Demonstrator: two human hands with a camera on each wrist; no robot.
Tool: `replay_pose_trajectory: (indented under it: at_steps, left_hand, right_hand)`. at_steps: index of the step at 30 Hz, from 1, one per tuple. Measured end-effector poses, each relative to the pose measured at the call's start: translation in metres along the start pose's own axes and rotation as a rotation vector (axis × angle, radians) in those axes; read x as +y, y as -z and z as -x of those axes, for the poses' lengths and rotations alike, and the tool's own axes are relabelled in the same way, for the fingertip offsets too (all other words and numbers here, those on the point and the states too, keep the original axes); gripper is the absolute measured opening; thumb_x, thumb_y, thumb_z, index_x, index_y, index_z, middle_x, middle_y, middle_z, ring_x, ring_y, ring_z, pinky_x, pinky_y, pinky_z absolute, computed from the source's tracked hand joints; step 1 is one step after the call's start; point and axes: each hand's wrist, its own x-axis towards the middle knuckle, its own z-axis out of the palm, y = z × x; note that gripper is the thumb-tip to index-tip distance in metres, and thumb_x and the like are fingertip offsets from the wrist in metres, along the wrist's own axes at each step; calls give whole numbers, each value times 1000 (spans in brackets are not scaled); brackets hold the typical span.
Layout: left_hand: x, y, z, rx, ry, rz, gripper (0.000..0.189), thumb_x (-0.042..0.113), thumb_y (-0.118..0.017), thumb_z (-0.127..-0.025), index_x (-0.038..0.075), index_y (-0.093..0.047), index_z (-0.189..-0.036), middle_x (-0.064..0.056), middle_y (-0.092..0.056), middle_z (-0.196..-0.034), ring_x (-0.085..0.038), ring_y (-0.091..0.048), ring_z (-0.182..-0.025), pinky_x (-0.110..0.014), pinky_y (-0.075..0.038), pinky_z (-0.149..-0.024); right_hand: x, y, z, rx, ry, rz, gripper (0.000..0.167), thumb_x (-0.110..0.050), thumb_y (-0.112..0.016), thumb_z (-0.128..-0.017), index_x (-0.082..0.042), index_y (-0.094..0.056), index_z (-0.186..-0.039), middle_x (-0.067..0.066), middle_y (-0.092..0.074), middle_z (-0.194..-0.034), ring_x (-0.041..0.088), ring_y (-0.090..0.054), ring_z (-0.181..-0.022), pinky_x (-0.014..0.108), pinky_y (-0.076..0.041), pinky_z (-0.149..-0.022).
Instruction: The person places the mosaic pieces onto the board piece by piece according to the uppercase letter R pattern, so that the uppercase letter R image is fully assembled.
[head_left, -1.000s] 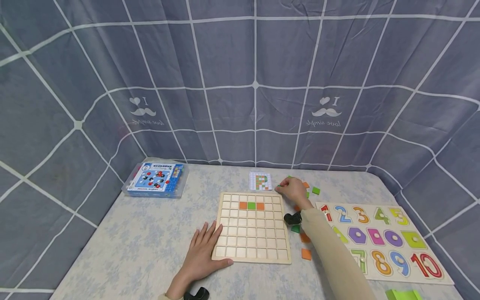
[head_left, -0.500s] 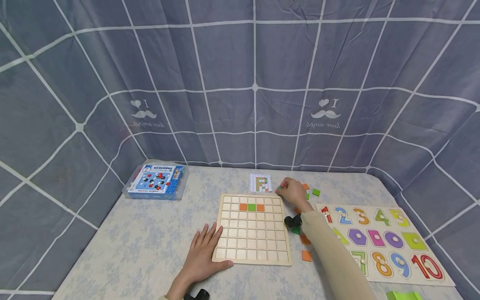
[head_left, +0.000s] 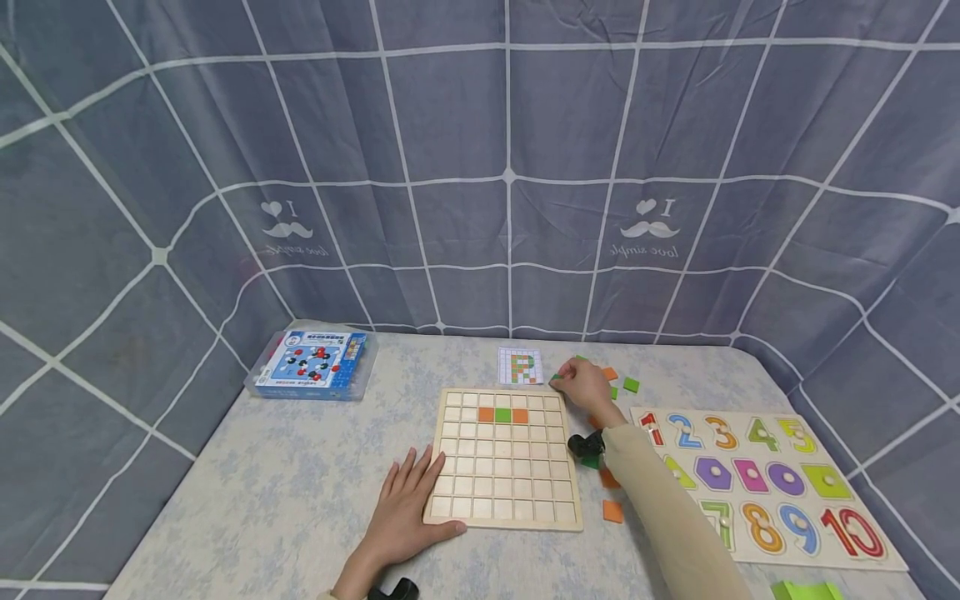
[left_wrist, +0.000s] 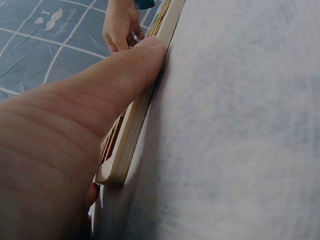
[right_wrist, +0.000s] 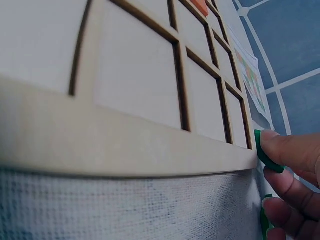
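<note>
- Grid board [head_left: 504, 482]: three tiles [head_left: 502, 415] (orange, green, orange) sit in its second-farthest row
- Left hand [head_left: 406, 506], fingers spread, touches its near-left corner
- Right hand [head_left: 588, 386] pinches a green piece [right_wrist: 266, 154] beside its far-right corner

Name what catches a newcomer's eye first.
Likely the pale wooden grid board low in the head view, with a row of orange, green, orange square tiles. Right of it lies a multicoloured number-and-shape puzzle board. By the grid's far right corner, the right hand pinches a flat green tile.
</note>
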Motion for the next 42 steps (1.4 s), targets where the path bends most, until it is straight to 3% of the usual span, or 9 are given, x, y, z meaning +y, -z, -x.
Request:
replay_pose_trajectory:
  at_steps: [10, 25, 32, 42]
  left_hand:
    - [-1, -2, 1, -2, 1, 4, 100, 68, -63, -74, 11, -32, -150, -10, -21, -155, -33, -7, -142, -50, -2, -111]
    - [0, 1, -1, 28, -23, 0, 99, 66, -66, -74, 10, -33, -149, -12, -23, -154, -35, -10, -141, -53, -4, -110]
    - [-1, 1, -1, 29, -24, -11, 99, 67, -65, -74, 11, -32, -150, -11, -23, -154, -34, -9, -142, -52, -4, -111]
    - [-2, -1, -1, 38, -33, -17, 99, 67, -65, -74, 11, -33, -149, -11, -23, -154, -34, -10, -142, -52, -4, -110]
  right_hand:
    - [5, 4, 5, -48, 11, -64, 21, -26, -71, -85, -8, -59, -86, 2, -57, -73, 18, -49, -57, 31, -39, -52]
    - [1, 16, 22, -4, 127, -283, 12, -18, -69, -88, -9, -61, -92, 4, -57, -79, 18, -48, -55, 31, -39, -46]
    - [-3, 17, 30, -73, 176, -331, 10, -16, -67, -89, -8, -66, -94, 3, -56, -76, 20, -47, -59, 32, -40, -49]
    - [-9, 17, 38, -266, 296, -250, 16, -13, -64, -92, -4, -72, -102, 1, -58, -86, 17, -49, -64, 30, -42, -54]
